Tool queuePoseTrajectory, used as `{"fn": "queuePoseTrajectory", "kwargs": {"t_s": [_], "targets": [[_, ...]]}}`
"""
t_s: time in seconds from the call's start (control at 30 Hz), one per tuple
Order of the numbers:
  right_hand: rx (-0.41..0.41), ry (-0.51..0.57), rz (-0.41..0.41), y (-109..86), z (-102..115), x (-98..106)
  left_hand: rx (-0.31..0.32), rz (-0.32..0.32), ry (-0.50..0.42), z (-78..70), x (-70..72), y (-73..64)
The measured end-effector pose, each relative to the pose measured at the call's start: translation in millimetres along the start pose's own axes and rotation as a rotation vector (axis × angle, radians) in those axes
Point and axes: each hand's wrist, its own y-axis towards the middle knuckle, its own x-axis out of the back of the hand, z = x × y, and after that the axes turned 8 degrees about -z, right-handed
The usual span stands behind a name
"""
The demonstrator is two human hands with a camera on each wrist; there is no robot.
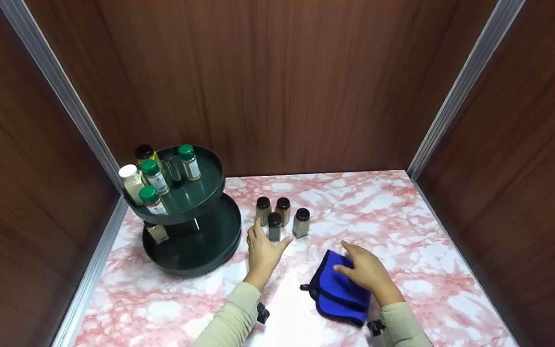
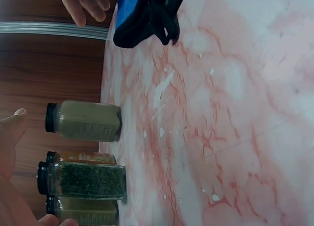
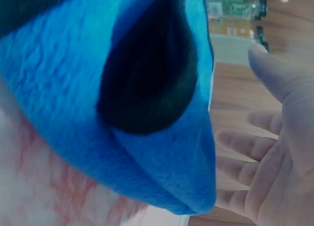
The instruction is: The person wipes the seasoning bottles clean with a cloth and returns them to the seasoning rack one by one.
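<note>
My left hand (image 1: 263,250) has its fingers and thumb spread close to a small group of black-capped spice jars. The front one, a jar of green herb flakes (image 2: 91,180), stands between thumb and fingers in the head view. A tan-filled jar (image 1: 301,226) stands a little right of the thumb, with an orange-brown jar (image 1: 283,213) and another tan jar (image 1: 263,213) behind. Over a folded blue fabric piece with black trim and a loop (image 1: 337,284) is my right hand (image 1: 366,271), its fingers extended. In the right wrist view the fabric's dark opening faces the camera.
A dark green two-tier round rack (image 1: 195,202) stands at the left. Its upper tier holds several bottles, including a white-capped one (image 1: 133,183) and a green-capped one (image 1: 190,164); a small jar (image 1: 157,233) sits below. Wood panels (image 1: 297,86) enclose the marbled table (image 1: 431,270).
</note>
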Motion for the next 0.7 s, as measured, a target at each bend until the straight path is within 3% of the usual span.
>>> {"fn": "queuePoseTrajectory", "kwargs": {"t_s": [0.4,0.7], "targets": [[-0.045,-0.040,0.048,1.3,-16,-6,0.059,-0.023,0.034,14.5,-21.8,10.9],[-0.078,-0.062,0.078,2.0,-19,-9,0.061,-0.020,0.092,14.8,-29.7,21.6]]}}
